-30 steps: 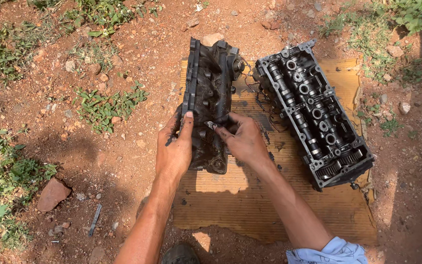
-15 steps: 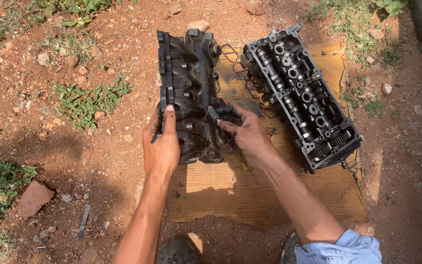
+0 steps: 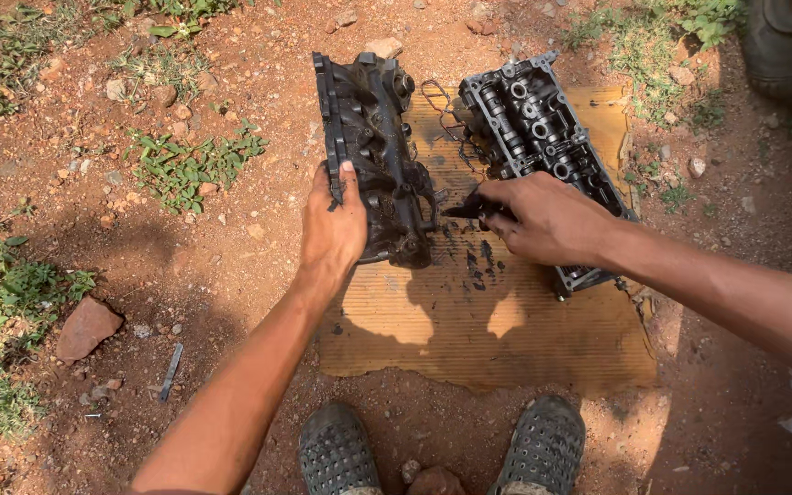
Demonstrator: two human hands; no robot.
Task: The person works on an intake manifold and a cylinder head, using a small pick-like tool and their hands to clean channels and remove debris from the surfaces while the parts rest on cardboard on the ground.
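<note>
- Reddish-brown dirt ground fills the view, with patches of grass and scattered stones at the left and top.
- Corrugated cardboard sheet lies flat on the dirt, stained with dark oil near its middle.
- Grey cylinder head rests on the right part of the cardboard, its open valve side up, its near end hidden behind the right hand.
- Black engine cover, greasy and long, is tilted up on its edge along the left side of the cardboard.
- Left hand grips the cover's near left rim: the thumb presses on the face turned to the camera, while the other fingers curl behind the edge out of sight.
- Right hand is closed around a small dark tool, whose tip points at the cover's lower right corner, just beside it; whether it touches cannot be told.
- Two dark perforated shoes stand at the bottom edge.
- Brown rock lies well to the left.
</note>
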